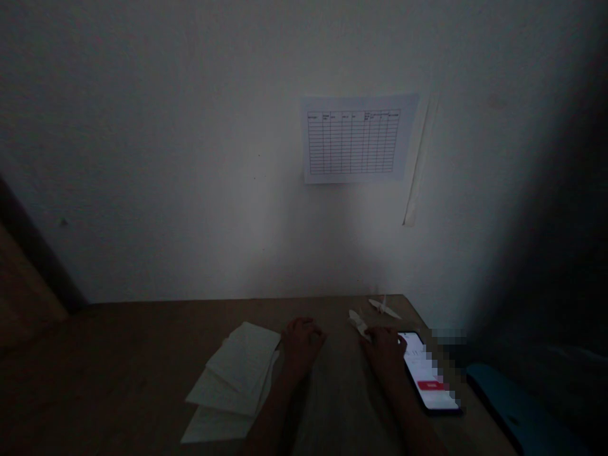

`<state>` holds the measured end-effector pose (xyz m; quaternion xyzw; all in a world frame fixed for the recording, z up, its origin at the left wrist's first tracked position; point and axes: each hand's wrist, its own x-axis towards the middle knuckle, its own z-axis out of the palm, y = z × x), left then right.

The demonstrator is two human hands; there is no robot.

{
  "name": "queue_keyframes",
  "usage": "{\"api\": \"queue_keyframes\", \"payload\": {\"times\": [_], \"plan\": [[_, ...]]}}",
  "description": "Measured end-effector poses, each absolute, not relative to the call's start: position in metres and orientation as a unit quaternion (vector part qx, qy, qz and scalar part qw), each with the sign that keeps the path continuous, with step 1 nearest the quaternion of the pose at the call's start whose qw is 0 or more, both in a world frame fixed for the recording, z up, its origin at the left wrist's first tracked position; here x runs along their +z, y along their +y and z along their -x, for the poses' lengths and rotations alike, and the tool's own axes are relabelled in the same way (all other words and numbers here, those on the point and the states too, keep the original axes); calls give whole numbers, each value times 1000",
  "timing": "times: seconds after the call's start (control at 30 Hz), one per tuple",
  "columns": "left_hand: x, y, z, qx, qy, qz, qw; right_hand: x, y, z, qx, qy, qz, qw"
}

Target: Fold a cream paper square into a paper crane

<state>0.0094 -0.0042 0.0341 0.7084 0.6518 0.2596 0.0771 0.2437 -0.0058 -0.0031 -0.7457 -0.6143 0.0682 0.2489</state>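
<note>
My left hand [303, 342] rests on the brown table [142, 373], its fingers bent, beside several loose white paper sheets [242, 373]. Whether anything lies under its fingers cannot be seen in the dim light. My right hand [384, 345] is at a small folded white paper piece [357, 321], with fingertips at its near end. Farther back, close to the wall, lies a second folded paper piece [384, 307] with pointed wings. A phone [430, 373] with a lit screen lies just right of my right hand.
A printed table sheet [354, 139] hangs on the pale wall [190, 158] behind the table. At the lower right is a blue-green object [517, 405] past the table's edge. Something wooden [23, 285] stands at the far left.
</note>
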Motion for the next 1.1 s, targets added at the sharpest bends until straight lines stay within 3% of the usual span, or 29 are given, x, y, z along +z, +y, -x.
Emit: {"api": "queue_keyframes", "payload": {"times": [0.53, 1.1], "plan": [[31, -4, -8, 245, 653, -711, 89, -3, -14, -252, -116, -563, 767, 285], [33, -5, -9, 215, 661, -713, 87, -4, -10, -256, -135, -551, 780, 265]]}}
